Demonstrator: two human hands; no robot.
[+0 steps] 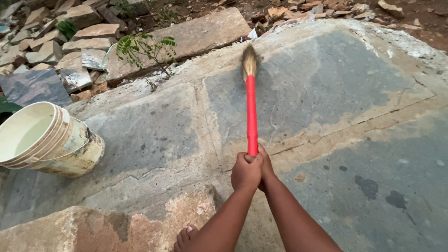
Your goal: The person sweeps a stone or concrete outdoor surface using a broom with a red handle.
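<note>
Gripping the red broom handle's near end, left hand and right hand keep fingers clamped; bristles touch the far stone slab.

A floor of large grey stone slabs with sandy mortar joints carries a stained white bucket lying on its side at the left; dark wet spots mark the right slab, and broken stone rubble borders the far edge
</note>
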